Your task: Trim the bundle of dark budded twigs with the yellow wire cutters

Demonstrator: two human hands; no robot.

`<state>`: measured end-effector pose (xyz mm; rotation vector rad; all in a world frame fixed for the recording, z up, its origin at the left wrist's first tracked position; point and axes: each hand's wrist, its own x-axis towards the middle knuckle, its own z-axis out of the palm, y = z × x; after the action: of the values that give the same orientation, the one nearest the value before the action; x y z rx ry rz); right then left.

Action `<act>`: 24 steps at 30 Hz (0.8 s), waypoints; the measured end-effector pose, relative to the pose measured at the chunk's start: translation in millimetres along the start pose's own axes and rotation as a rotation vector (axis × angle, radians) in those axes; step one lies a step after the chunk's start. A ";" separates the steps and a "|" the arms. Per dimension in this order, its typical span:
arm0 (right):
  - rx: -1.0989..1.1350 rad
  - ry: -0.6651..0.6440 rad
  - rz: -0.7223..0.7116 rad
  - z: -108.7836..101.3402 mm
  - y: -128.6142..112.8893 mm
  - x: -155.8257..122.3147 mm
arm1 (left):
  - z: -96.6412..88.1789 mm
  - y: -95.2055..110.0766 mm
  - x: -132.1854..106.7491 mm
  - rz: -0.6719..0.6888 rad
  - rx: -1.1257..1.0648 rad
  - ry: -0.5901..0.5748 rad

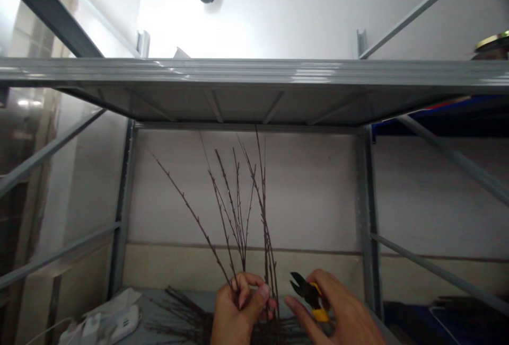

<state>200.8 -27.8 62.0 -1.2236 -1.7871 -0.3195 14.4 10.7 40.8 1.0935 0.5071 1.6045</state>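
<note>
At your far left, a white power strip (pixel 126 324) lies on the grey lower shelf (pixel 153 297), with a cable trailing from its end, near the foot of the left rack post (pixel 121 218). Next to the right, a pile of dark twigs (pixel 181 305) lies low on that shelf, partly hidden behind your left hand (pixel 244 308). That hand is closed around several thin budded branches (pixel 242 239), thumb pressed toward the fingers; they fan upward, the leftmost leaning well out to the left, in front of the pale wall (pixel 310 191). A second, tighter cluster of stems (pixel 265 223) rises by your left fingertips, some crossing; you cannot tell whether the fingers grip all of these. Just right of them, apart from the stems, are the cutters (pixel 312 294), black-bladed and yellow-handled, grasped in your right hand (pixel 342 308), with their jaws parted and pointing up and left. Beyond stands the right rack post (pixel 371 228), and past its foot a dark blue item (pixel 417 324) lies at the lower right.
</note>
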 end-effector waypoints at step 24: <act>-0.733 -0.140 -0.429 -10.1 -17.5 55.9 | -4.8 -10.9 0.5 0.107 0.086 -0.001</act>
<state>186.7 -8.9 116.6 -1.3464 -2.1313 -1.2459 16.1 15.7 30.1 1.2033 0.5286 1.6873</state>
